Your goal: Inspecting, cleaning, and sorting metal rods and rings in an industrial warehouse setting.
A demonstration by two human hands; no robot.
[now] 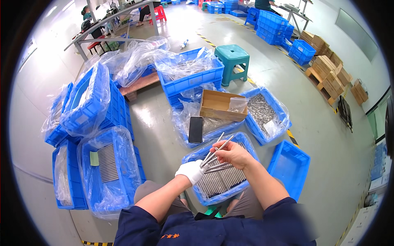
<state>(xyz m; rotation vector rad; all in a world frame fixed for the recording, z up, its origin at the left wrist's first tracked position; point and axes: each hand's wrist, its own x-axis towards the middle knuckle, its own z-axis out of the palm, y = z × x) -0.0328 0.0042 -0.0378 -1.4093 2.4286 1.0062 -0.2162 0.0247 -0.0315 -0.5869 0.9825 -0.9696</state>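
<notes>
In my white-gloved left hand [191, 171] is a small bundle of thin metal rods [223, 144], closed in the fingers and fanning up to the right. My bare right hand [234, 156] is at the bundle, its thumb and fingers pinching a rod. Both hands are above a plastic-lined blue bin [208, 201] between my knees. Rows of similar metal rods [219, 181] lie side by side in that bin. A few more rods stick out sideways below my right hand; which hand steadies them I cannot tell.
Ahead, a black phone [195, 129] and an open cardboard box [221, 113] rest on another lined bin. Small metal parts [262, 108] fill a bin to the right, near a blue bin [303, 162]. Stacked bins [117, 108] stand left; a green stool [232, 53] is farther off.
</notes>
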